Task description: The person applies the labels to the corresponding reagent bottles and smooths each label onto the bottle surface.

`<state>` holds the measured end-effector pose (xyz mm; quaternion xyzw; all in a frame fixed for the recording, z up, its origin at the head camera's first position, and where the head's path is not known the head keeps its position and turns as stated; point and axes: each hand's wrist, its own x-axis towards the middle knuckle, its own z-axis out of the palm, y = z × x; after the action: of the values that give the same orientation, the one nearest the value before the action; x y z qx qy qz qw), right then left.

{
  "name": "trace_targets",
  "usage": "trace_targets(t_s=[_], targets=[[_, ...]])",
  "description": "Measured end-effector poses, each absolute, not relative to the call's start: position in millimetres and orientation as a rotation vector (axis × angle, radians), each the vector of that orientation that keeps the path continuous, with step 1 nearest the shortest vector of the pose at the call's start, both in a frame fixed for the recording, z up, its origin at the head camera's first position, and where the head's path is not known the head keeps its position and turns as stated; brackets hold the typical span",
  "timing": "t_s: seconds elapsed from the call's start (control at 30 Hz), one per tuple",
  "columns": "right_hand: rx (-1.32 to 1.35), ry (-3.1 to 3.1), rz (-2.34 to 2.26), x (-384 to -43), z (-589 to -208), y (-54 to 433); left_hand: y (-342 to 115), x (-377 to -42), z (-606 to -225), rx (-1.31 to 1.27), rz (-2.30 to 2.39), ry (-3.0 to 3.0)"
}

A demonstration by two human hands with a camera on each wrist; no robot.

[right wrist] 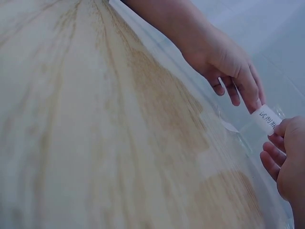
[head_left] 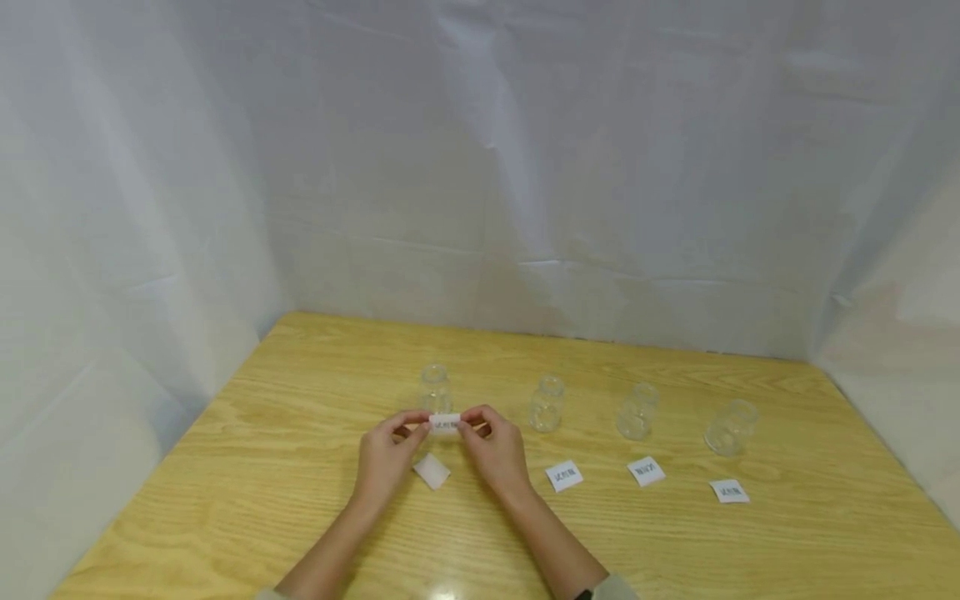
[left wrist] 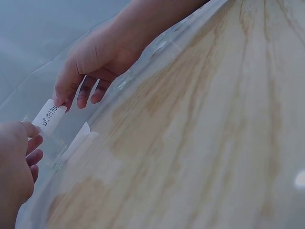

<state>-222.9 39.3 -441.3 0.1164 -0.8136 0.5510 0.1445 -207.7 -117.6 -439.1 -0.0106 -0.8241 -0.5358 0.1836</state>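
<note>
A small white label (head_left: 445, 423) with dark handwritten characters is stretched between my two hands. My left hand (head_left: 386, 460) pinches its left end between thumb and fingers. On the other end, my right hand (head_left: 498, 454) pinches in the same way. Just behind the label stands a clear glass bottle (head_left: 435, 385), its lower part partly hidden; I cannot tell whether the label touches it. Below the hands lies a blank piece of paper (head_left: 432, 472). Both wrist views show the label (left wrist: 49, 116) held at its two ends, its writing visible.
Three more clear glass bottles, at the centre (head_left: 547, 404), farther right (head_left: 637, 412) and far right (head_left: 731, 428), stand in a row on the wooden table (head_left: 300, 400). Before them lie three written labels (head_left: 564, 476), (head_left: 647, 471), (head_left: 730, 491). White sheeting (head_left: 375, 167) surrounds the table.
</note>
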Motion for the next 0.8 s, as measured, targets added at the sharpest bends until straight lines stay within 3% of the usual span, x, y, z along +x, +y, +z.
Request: trace_targets(t_s=[0.8], targets=[[0.348,-2.324,1.508,-234,-448,32,-120,-218,-441,0.007,-1.538,-2.264]])
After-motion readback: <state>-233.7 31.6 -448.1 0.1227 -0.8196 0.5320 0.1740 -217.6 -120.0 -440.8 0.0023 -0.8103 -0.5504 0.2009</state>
